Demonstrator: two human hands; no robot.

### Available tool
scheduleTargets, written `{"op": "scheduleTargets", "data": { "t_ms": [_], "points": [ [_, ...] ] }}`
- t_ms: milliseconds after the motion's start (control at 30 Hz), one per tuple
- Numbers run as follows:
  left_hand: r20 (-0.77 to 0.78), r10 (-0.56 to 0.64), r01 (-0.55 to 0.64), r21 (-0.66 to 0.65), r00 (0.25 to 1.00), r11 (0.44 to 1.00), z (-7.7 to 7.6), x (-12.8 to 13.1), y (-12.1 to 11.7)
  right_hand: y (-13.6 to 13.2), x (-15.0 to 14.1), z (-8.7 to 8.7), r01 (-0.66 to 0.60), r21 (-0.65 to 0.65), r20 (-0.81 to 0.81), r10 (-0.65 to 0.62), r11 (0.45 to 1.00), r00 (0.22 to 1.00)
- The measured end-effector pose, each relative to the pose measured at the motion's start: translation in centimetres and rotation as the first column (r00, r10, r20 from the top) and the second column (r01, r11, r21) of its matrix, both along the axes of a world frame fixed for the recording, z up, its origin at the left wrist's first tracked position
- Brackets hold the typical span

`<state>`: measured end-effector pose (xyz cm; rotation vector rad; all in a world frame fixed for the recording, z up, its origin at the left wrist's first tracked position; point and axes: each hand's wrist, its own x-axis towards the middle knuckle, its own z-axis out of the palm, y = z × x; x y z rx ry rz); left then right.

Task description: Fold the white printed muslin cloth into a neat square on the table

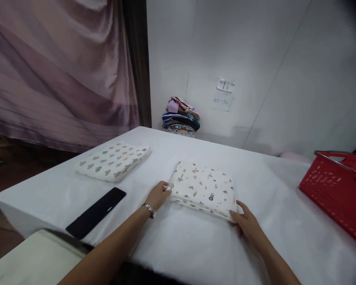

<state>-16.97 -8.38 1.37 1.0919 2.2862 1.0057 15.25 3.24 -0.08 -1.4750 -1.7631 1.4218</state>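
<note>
A folded white cloth [201, 186] with small grey and green prints lies flat on the white-covered table [192, 241]. At its near left corner, my left hand [158, 194] has thumb and fingers closed on the edge; a metal watch or bracelet [150, 210] circles that wrist. My right hand [245, 220] grips the near right corner, thumb on top and fingertips partly hidden beneath. Several layers show along the cloth's front edge. Farther left rests a second folded white cloth [114, 160] with grey cloud-like shapes, apart from both hands.
A long black flat object [96, 212] lies at the table's front left. To the right stands a red plastic basket [338, 190] with a metal handle. Behind the table's far edge is a pile of folded fabrics [181, 116]. A pinkish curtain [62, 71] hangs at left.
</note>
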Motion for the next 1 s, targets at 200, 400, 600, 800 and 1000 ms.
{"op": "scheduleTargets", "data": {
  "t_ms": [200, 400, 600, 800, 1000],
  "points": [
    [-0.254, -0.054, 0.05, -0.022, 0.966, 0.999, 1.4, 0.0, -0.4, -0.8, 0.4, 2.2, -0.079, 0.274, 0.337, -0.019, 0.959, 0.941],
    [-0.563, -0.236, 0.321, 0.057, 0.792, 0.945, 3.4, 2.4, 3.5, -1.6, -4.9, 6.1, -0.295, 0.719, 0.372, 0.009, 0.629, 0.928],
    [-0.526, -0.376, 0.295, -0.235, 0.762, 0.926, 1.2, 2.4, 7.2, 2.8, -8.5, 3.3, -0.45, 0.573, 0.565, 0.068, 0.685, 0.822],
    [-0.488, -0.422, 0.298, -0.314, 0.764, 0.902, -0.5, 1.2, 7.1, 4.7, -7.3, 0.3, -0.468, 0.486, 0.682, 0.015, 0.738, 0.731],
    [-0.443, -0.436, 0.313, -0.324, 0.783, 0.893, 0.0, 0.8, 7.5, 4.5, -7.6, 0.8, -0.482, 0.463, 0.698, 0.029, 0.744, 0.716]
  ]
}}
